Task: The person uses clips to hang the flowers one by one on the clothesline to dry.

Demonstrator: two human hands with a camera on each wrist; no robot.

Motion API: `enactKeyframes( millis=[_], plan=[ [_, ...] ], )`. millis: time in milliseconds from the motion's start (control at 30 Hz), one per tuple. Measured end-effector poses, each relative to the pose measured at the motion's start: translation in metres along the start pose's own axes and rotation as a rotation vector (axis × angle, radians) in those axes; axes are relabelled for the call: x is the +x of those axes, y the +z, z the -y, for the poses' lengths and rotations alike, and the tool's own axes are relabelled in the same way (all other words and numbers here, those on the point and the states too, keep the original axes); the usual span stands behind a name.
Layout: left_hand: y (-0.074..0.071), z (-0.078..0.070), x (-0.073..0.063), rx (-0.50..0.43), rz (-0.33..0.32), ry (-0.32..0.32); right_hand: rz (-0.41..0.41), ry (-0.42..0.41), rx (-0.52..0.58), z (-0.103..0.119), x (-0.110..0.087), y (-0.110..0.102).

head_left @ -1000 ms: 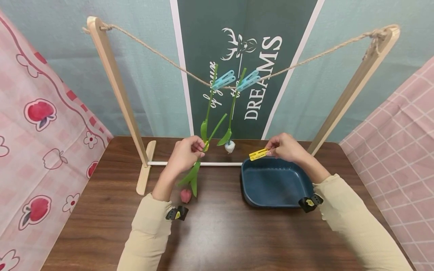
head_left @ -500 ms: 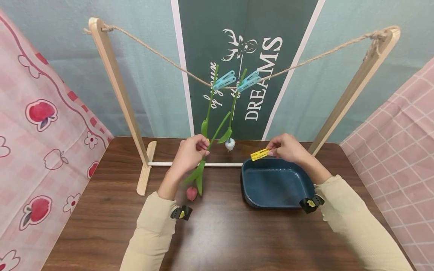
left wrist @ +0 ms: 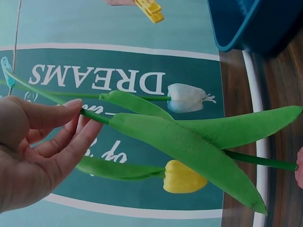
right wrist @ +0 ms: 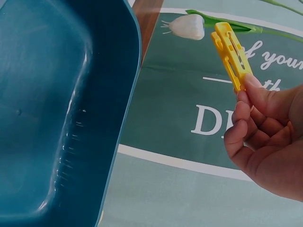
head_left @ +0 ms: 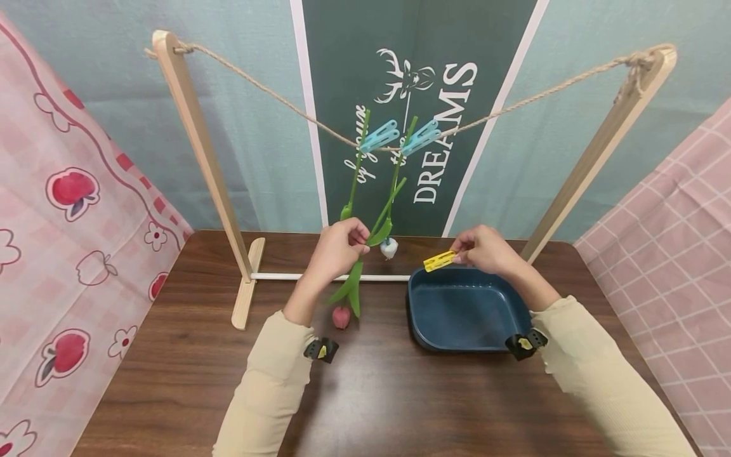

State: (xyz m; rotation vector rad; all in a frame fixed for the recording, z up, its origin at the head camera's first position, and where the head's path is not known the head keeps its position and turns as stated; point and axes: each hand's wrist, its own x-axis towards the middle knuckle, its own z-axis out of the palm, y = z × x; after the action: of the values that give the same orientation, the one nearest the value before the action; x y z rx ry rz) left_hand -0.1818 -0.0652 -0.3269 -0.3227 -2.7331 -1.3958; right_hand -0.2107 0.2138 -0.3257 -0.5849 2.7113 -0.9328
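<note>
My left hand (head_left: 342, 247) pinches the green stem of a pink tulip (head_left: 341, 317), whose flower hangs downward over the table. In the left wrist view its broad green leaves (left wrist: 189, 146) spread past the fingertips. Above the blue basin, my right hand (head_left: 485, 249) grips a yellow clothespin (head_left: 439, 261) by one end between thumb and fingers. Two light blue clothespins (head_left: 379, 136) fix a yellow tulip (left wrist: 184, 177) and a white tulip (head_left: 389, 248) upside down on the twine rope (head_left: 274, 95). The yellow flower is hidden behind my left hand in the head view.
The rope sags between two wooden posts (head_left: 200, 152) joined low down by a white rod (head_left: 280, 276). A dark blue basin (head_left: 419, 330) stands on the brown wooden table (head_left: 365, 393), right of centre. Patterned cloths hang behind and at both sides.
My left hand has moved right and slightly up with the pink tulip, bringing its stem across the hanging white tulip's stem. The right hand with the yellow clothespin has hardly moved.
</note>
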Motion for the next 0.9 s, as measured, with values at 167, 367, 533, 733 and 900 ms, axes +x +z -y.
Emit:
enactKeyframes(
  millis=[167, 367, 533, 733, 900],
  plan=[
    [0.001, -0.005, 0.003, 0.016, 0.0, 0.01, -0.002, -0.002, -0.006, -0.001, -0.001, 0.0],
    [0.004, -0.009, 0.007, 0.031, 0.001, 0.03, 0.002, 0.005, -0.011, -0.003, -0.003, -0.001],
    [0.006, -0.014, 0.011, 0.007, 0.008, 0.037, 0.004, 0.016, 0.002, -0.002, -0.004, -0.003],
    [0.008, -0.021, 0.013, 0.004, -0.01, 0.068, 0.0, 0.012, -0.007, -0.003, -0.005, -0.004],
    [0.011, -0.026, 0.015, -0.002, -0.017, 0.089, -0.005, 0.014, -0.018, -0.006, -0.004, -0.004]
  ],
)
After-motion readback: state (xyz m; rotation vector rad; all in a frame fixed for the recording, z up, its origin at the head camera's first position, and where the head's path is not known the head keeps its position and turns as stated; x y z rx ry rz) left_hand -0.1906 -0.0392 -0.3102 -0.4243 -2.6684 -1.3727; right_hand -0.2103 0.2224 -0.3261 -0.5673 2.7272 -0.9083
